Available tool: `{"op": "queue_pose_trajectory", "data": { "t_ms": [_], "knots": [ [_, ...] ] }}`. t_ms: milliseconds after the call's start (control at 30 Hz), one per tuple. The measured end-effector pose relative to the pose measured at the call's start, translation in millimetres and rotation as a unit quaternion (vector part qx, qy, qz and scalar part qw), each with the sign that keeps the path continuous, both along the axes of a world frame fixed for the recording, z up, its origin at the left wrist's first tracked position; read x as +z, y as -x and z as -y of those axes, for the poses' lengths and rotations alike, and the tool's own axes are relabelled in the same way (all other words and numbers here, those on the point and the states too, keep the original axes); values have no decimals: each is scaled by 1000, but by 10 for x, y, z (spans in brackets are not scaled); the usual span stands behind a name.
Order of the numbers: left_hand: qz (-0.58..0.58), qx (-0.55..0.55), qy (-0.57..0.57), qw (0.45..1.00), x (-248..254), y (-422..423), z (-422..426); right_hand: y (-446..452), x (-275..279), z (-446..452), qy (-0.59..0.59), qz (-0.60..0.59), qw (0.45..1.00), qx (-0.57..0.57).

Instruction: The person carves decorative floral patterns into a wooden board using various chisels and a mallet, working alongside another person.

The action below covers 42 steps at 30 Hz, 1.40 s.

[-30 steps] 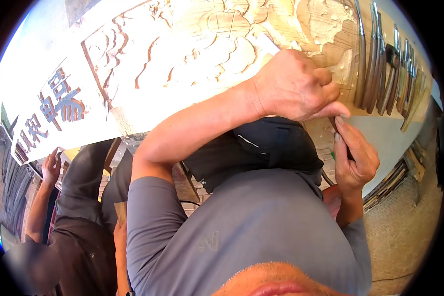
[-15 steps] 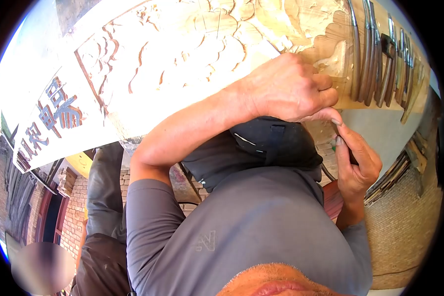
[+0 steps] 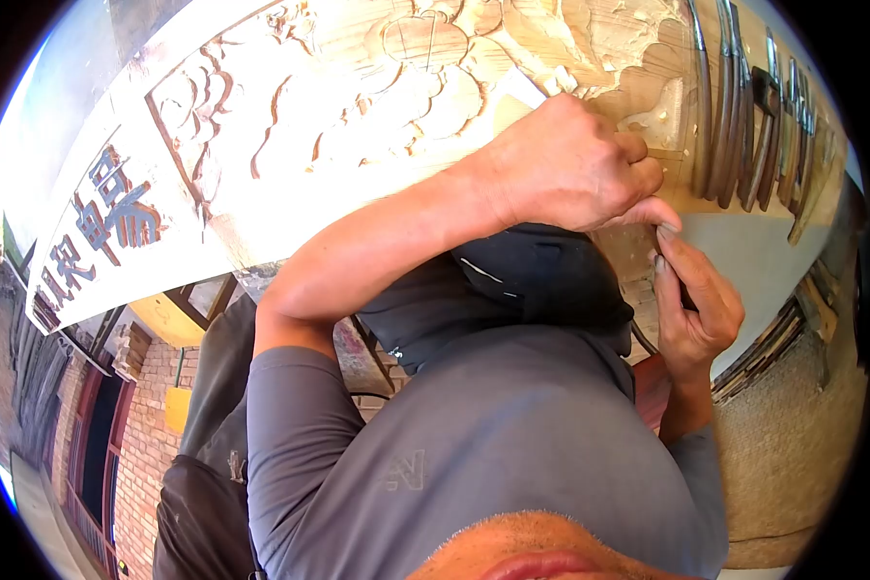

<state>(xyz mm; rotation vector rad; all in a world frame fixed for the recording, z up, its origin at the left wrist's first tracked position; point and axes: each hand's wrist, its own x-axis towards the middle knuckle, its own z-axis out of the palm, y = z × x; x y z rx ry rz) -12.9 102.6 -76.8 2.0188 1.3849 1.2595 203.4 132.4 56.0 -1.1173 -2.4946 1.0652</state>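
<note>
My left hand [image 3: 575, 164] is closed in a fist over the near edge of a carved wooden panel [image 3: 425, 43]. Its thumb points right and meets the fingertips of my right hand [image 3: 698, 300]. The right hand's fingers are curled and bent in toward the thumb. Whatever either hand may hold is hidden or too small to name. A pale flat piece [image 3: 520, 89] lies on the panel just beyond my left wrist. Cloud-like relief and loose wood chips cover the panel, and its left part is washed out by glare.
Several carving chisels [image 3: 730, 116] lie in a row on the right. A board with dark carved characters [image 3: 116, 203] is on the left. Another person's dark-clothed leg [image 3: 217, 387] is beside my left arm. Strips of wood [image 3: 773, 338] lie low on the right.
My left thumb has slid slightly right against the right fingertips. At the lower left, the other person's leg has shifted and their head has left the view. Glare on the panel has lessened.
</note>
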Motion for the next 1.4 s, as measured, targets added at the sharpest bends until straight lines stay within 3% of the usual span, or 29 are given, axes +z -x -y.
{"op": "queue_pose_trajectory", "data": {
  "t_ms": [167, 367, 500, 800, 900, 1067, 1167, 1300, 1400],
  "knots": [
    [-34, 5, 12, 999, 7, 20, 0, -87, -112, -7, -8, 4, 1000, 7],
    [-31, 85, 0, 996, 21, 112, -5, 91, -144, -43, -17, -9, 1000, 21],
    [16, 23, -59, 998, -12, 116, -35, 81, 26, -58, -30, 26, 999, 36],
    [-2, 55, -4, 998, 23, 53, -4, 99, 30, 20, 43, 36, 998, -37],
    [-12, 66, -15, 998, 23, 57, -33, 77, -56, -24, -18, -1, 1000, 15],
    [-43, 121, 19, 991, 7, 138, -12, 217, -90, -17, -6, 7, 1000, 4],
    [-6, 124, -44, 991, -77, 108, -55, 269, 4, -113, 3, 22, 1000, 16],
    [45, 3, -107, 993, -30, 79, -94, -56, 63, -69, 7, 33, 999, -14],
    [44, -28, -100, 994, -26, 41, -89, -121, 95, -61, 11, 48, 999, -21]
  ]
}}
